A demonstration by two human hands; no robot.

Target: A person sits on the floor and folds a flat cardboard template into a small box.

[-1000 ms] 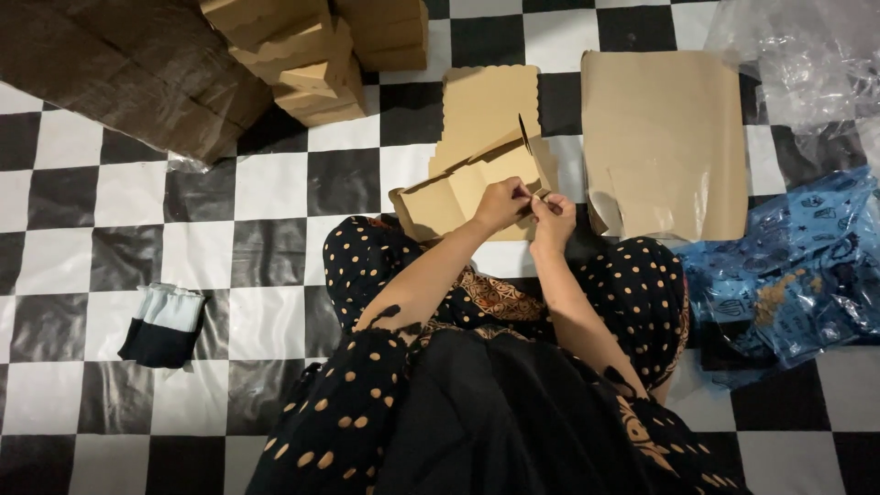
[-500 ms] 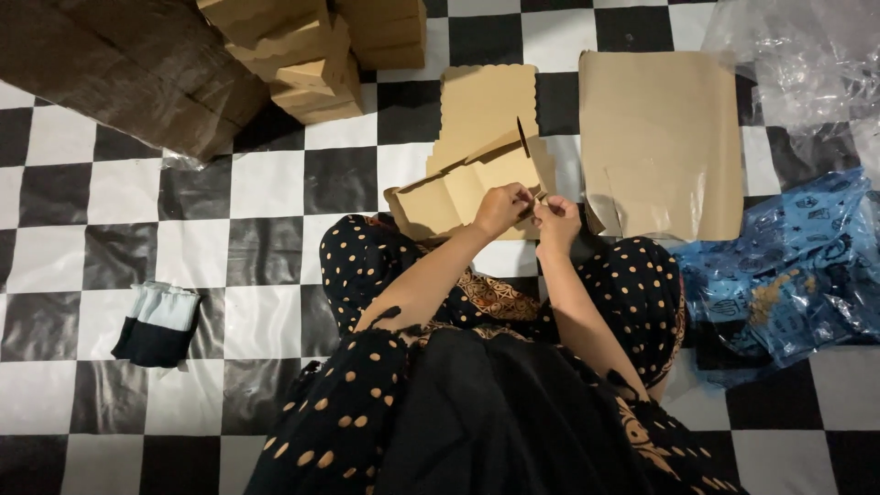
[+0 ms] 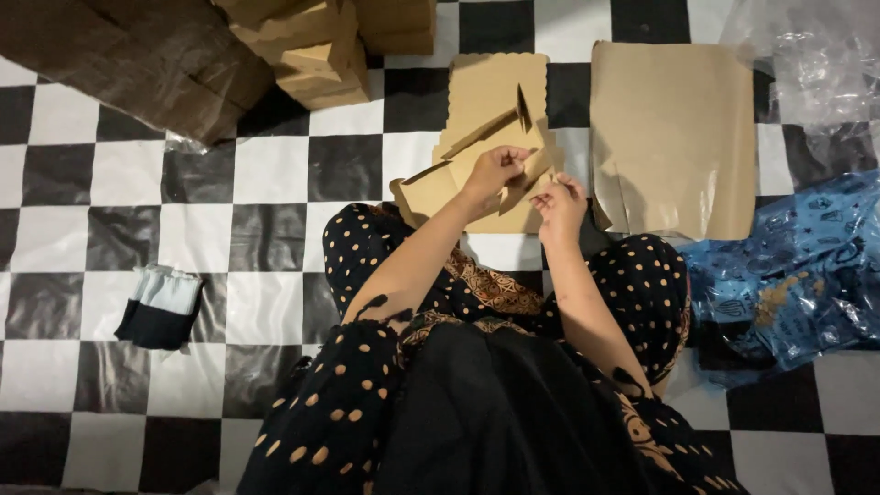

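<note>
Both hands, left hand [image 3: 495, 174] and right hand [image 3: 559, 203], on the half-folded cardboard box [image 3: 477, 170].

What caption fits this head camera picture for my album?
Left hand and right hand fold a tan scalloped cardboard box blank above a black-and-white checkered floor.

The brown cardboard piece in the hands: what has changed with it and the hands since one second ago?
Little changed. Both hands stay on the flat cardboard box blank; the left hand grips a flap and the right hand pinches its edge, with only slight shifts of the fingers. The narrow upright flap stays raised. The stack of paper sheets, the folded boxes and the blue plastic bag did not move.
</note>
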